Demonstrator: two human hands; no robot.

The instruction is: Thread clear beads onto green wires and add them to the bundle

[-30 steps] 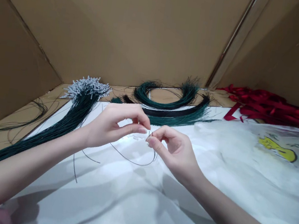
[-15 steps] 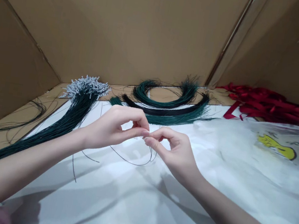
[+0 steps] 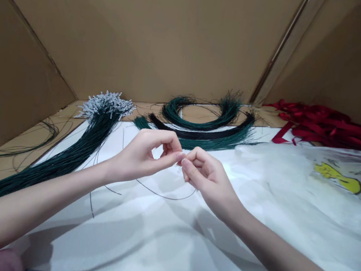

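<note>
My left hand and my right hand meet fingertip to fingertip above the white sheet. Both are closed in a pinch. A thin dark cord hangs in a curve beneath them, and its upper part runs behind the fingers. What exactly lies between the fingertips is too small to make out, but the cord leads up to both hands. Loose cord ends stick out below my left wrist. Left of that hand lies a thick bundle of dark green cords with white beaded-looking tips.
Curved bundles of green and black cords lie behind the hands. Red ribbons are heaped at the back right, near a translucent plastic bag with a yellow drawing. Cardboard walls enclose the back and sides.
The small cord loop below the fingertips no longer shows; a wider curve now reaches up to my right hand. The right fingers have curled in more, and both hands stay close together.
</note>
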